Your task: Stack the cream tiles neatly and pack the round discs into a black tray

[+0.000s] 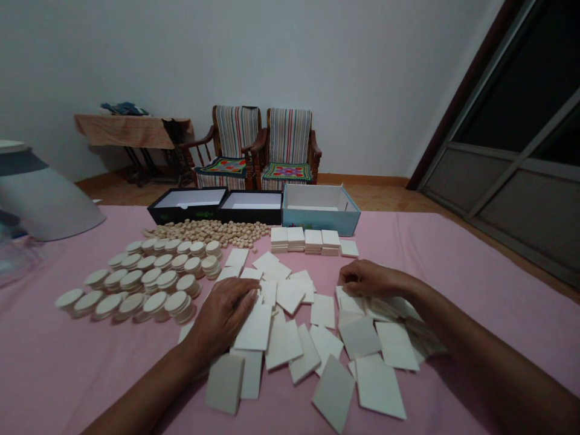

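Note:
Pale square wooden tiles [284,341] lie in a loose, overlapping heap on the pink cloth. My left hand [225,309] rests at the heap's left side, palm down, fingers stretched forward over the tiles and thumb beside a large white tile [254,327]. At the heap's right side, my right hand [369,278] has its fingers curled down, pinching at the far edge of a square wooden tile [348,302]; its fingertips are partly hidden. Beyond the heap, several neat stacks of square tiles [313,241] stand in a row.
Round wooden discs [131,281] are stacked in rows at left. Behind them small wooden beads [212,232] are spread. Two black boxes [190,214] and a light-blue box [321,219] stand at the far edge. A grey-white cone-shaped object [45,196] stands far left.

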A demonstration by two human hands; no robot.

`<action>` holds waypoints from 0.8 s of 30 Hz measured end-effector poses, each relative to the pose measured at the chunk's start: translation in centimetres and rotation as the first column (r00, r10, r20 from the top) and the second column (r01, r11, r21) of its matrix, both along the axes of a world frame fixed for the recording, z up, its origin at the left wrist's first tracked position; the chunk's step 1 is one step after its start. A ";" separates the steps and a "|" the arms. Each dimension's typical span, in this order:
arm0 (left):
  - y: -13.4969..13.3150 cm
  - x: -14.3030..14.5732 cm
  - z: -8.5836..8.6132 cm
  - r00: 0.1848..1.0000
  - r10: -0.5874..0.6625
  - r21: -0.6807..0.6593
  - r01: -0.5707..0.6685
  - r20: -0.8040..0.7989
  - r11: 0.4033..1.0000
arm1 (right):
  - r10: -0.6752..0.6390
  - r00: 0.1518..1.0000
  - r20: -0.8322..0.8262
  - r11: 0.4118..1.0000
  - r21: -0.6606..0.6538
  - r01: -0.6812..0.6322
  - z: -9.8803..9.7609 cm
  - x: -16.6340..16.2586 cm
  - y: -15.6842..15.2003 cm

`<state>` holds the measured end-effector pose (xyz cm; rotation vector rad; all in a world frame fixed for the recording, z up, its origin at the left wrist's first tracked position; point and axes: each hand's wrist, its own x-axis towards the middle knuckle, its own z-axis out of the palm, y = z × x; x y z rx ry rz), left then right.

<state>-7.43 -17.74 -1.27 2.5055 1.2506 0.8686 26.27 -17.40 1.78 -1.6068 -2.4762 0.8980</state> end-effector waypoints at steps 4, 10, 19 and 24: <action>0.0 0.1 0.0 1.000 0.008 0.005 -0.008 0.001 1.000 | -0.058 0.994 -0.092 0.998 0.010 0.059 0.6 0.8 1.0; 0.0 0.0 0.1 1.000 0.012 0.008 -0.012 -0.009 1.000 | -0.404 0.882 -0.243 0.866 0.210 0.454 0.8 5.1 5.8; -0.1 -0.2 -0.2 1.000 0.012 -0.026 -0.012 0.004 1.000 | -0.449 0.864 -0.229 0.861 0.149 0.487 -1.5 6.4 10.0; 0.0 -0.2 -0.2 1.000 0.000 -0.021 0.000 0.010 1.000 | -0.457 0.867 -0.200 0.844 0.210 0.493 -2.1 7.1 10.0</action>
